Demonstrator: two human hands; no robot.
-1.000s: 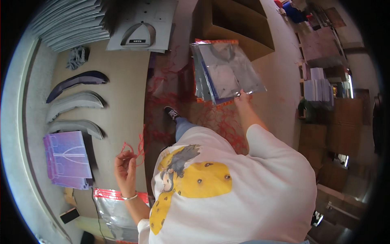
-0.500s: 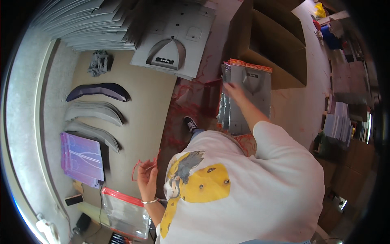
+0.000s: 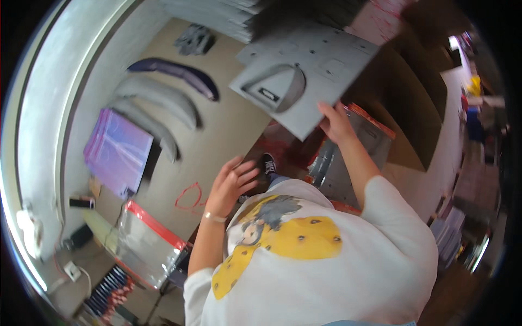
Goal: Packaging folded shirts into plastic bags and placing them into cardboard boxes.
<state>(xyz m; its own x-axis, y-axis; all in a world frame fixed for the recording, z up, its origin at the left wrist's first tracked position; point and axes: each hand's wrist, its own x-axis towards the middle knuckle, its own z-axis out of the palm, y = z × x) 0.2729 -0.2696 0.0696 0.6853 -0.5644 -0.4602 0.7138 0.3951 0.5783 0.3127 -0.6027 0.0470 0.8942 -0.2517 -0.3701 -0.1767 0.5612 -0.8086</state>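
Touching the right edge of a grey folded shirt (image 3: 314, 76) with the right hand (image 3: 336, 124), thumb over the top. Cannot tell how firmly pinched, with undersides of the fingers out of sight. Lying at the far right corner of the worktop (image 3: 234, 127), collar toward the person, and jutting out past the right edge.

Spreading the fingers of the left hand (image 3: 232, 182) loosely, blurred, nothing between them, above the worktop's right edge. Beside that wrist, a loop of red string (image 3: 189, 196); cannot tell whether touching.

Farther out, along the worktop's left side: purple printed packets (image 3: 120, 152), two curved grey bands (image 3: 157, 95), a dark purple band (image 3: 176, 75) and, toward the far left corner, a crumpled grey cloth (image 3: 194, 41). At the near end, a clear plastic bag (image 3: 144, 239) with a red edge.

Beyond the right edge, bagged shirts (image 3: 350, 168), partly covered by the right forearm, next to a cardboard box (image 3: 402, 117) too dark inside to make out. Cut off at the top, a pile of grey sheets (image 3: 223, 13).
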